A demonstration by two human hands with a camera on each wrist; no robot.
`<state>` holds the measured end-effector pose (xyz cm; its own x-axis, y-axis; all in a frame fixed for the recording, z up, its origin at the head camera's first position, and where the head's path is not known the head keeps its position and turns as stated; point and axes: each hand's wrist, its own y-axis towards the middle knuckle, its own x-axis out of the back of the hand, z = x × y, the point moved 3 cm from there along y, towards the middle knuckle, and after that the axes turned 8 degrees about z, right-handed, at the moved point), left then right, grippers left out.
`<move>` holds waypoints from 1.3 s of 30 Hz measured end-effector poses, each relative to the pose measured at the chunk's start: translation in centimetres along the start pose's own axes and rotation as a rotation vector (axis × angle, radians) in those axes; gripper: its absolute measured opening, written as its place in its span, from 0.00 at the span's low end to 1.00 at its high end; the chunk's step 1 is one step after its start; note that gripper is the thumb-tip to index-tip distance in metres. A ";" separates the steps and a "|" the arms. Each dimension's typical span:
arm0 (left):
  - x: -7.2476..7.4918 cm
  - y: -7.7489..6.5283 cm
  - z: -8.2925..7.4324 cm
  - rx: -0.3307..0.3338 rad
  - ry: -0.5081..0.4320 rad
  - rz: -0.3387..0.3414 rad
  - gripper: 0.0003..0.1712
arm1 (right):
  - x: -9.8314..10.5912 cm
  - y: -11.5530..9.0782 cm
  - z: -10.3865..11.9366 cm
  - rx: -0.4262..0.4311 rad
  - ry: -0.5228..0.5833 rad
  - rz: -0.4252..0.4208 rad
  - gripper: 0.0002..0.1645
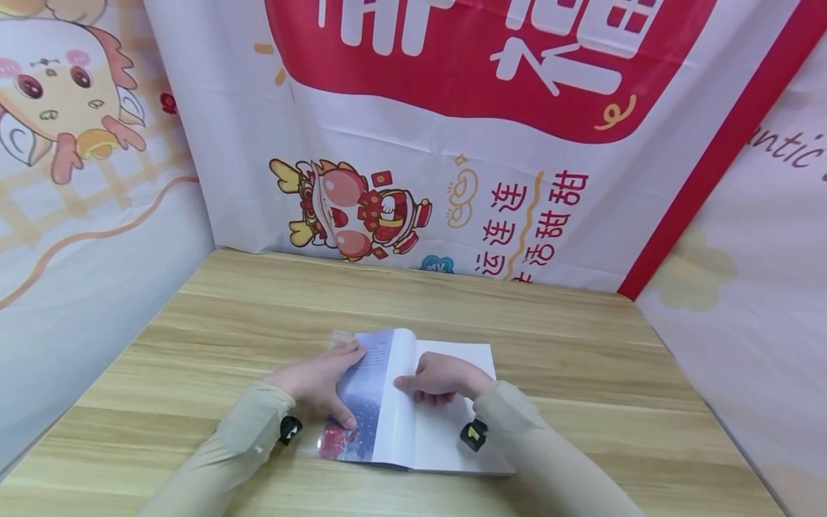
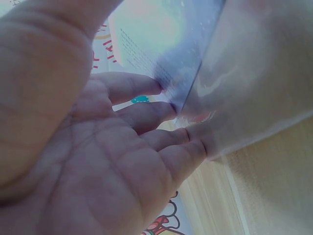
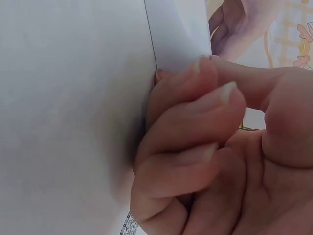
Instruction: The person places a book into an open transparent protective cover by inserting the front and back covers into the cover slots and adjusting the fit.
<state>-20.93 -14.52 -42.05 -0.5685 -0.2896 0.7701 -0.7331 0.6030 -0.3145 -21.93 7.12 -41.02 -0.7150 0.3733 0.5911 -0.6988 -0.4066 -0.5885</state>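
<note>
An open book (image 1: 446,445) lies on the table. Its left page is bluish, with small text and a snowy picture; the right page is white. Between them a white page part (image 1: 399,424) bulges up in a curve. My left hand (image 1: 326,380) rests on the left page with thumb and fingers spread, beside a clear plastic sheet (image 2: 254,88) along the book's edge. My right hand (image 1: 446,377) grips the bulge near the fold, thumb against its top and fingers curled at its right side. The index fingertip is mostly hidden in the right wrist view.
The wood-grain table (image 1: 213,330) extends around the book. A printed white and red cloth (image 1: 413,136) hangs behind it, with more cloths at the left (image 1: 103,215) and right (image 1: 743,301). Black camera mounts sit on both wrists.
</note>
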 end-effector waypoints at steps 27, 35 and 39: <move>-0.2 -0.2 -0.1 0.028 -0.010 -0.004 0.73 | -0.7 0.2 -0.1 -0.003 -0.004 -0.008 0.29; -0.1 -0.2 -0.3 0.036 0.004 -0.005 0.72 | -0.7 0.2 0.2 -0.008 -0.012 -0.019 0.30; 0.0 -0.2 -0.4 0.031 0.003 -0.004 0.72 | -0.7 0.1 0.4 -0.011 -0.005 -0.025 0.30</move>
<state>-20.59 -14.34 -41.80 -0.5646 -0.2891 0.7731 -0.7465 0.5783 -0.3290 -21.42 6.51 -41.29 -0.6970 0.3793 0.6085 -0.7169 -0.3882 -0.5791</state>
